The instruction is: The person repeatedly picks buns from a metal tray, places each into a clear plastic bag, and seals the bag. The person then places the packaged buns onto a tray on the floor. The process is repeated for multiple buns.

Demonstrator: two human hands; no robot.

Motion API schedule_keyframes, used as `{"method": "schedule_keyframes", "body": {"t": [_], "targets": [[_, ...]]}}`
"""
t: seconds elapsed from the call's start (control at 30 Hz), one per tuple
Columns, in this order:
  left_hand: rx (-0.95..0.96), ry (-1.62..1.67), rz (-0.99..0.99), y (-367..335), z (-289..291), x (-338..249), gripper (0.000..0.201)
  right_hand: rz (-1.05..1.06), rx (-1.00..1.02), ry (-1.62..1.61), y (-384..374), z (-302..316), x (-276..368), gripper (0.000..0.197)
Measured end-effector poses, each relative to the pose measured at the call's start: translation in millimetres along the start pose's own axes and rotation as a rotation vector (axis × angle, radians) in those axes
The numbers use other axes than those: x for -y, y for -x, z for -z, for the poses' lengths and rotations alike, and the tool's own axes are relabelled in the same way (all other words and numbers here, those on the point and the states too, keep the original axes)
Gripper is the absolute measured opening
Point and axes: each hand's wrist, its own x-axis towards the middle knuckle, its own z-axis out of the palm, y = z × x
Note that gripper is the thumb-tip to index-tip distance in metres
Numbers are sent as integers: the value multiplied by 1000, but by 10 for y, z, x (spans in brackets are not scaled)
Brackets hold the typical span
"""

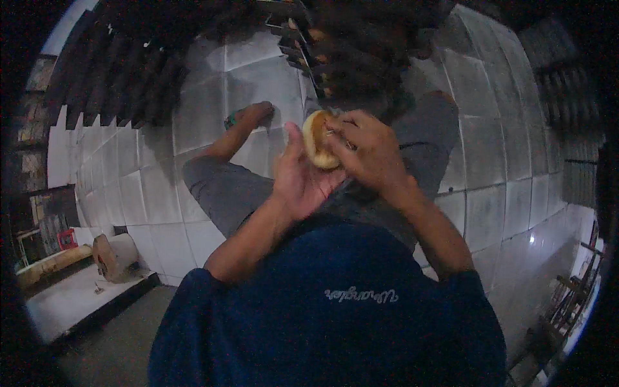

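Cradling the bun-like piece, left hand gripped it, apparently for steadiness. Right hand curled against it; grip unclear.

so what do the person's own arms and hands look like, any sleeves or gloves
Short dark-blue sleeves cover the upper arms; both forearms are bare. The left hand and right hand are ungloved, and no watch or band shows at either wrist. A small glint at the right hand's fingers is too blurred to call a ring.
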Motion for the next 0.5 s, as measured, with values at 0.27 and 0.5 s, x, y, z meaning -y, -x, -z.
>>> {"method": "schedule_keyframes", "body": {"t": [0.27,0.5], "targets": [[-185,-1253,-33,142,39,-200,66,185,-250,46,-187,-90,-168,15],[-179,-291,126,-47,815,-263,90,291,23,144,-128,143,-40,28]]}}
